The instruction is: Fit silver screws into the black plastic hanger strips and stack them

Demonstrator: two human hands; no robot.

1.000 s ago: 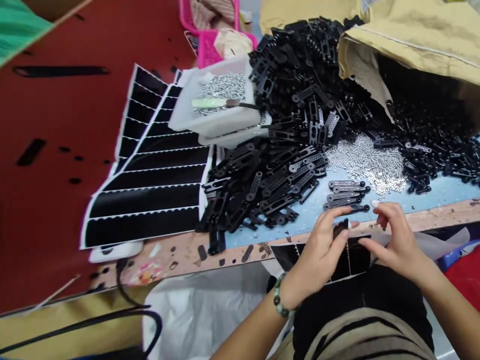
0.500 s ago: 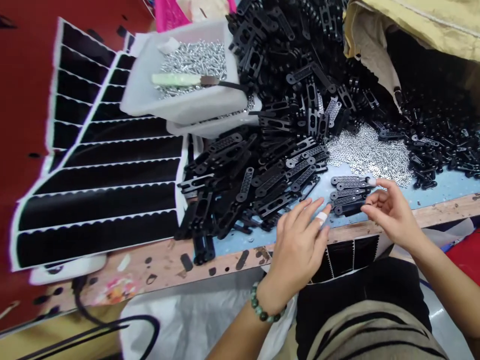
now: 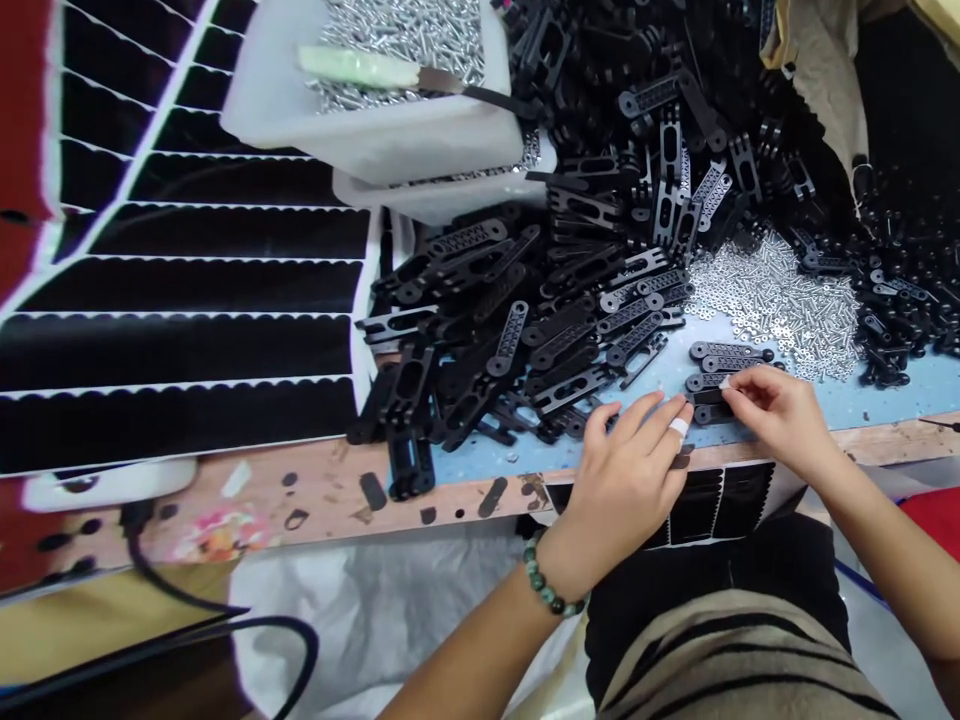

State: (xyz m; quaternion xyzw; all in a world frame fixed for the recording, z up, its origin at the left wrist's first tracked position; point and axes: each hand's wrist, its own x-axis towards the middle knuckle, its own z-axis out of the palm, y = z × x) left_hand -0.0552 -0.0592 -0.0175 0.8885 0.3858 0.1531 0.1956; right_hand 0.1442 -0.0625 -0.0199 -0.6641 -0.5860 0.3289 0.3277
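A short row of black plastic link pieces lies side by side on the blue mat, near the table's front edge. Over the right end of this row is my right hand, thumb and forefinger pinched together at the pieces. Anything between those fingertips is too small or hidden to make out. My left hand rests palm down just left of the row, its fingers stretched out and holding nothing. White tape wraps one of its fingers. Behind the row spreads a heap of small silver pins.
A large pile of black link pieces covers the mat's left and back. White tubs hold silver pins, with a green-handled spatula across the top. Black label sheets lie left. Small black parts are heaped right.
My view has tilted down and turned slightly left. My right thumb and forefinger have come together over the row. My left hand stays beside it, fingers still outstretched.
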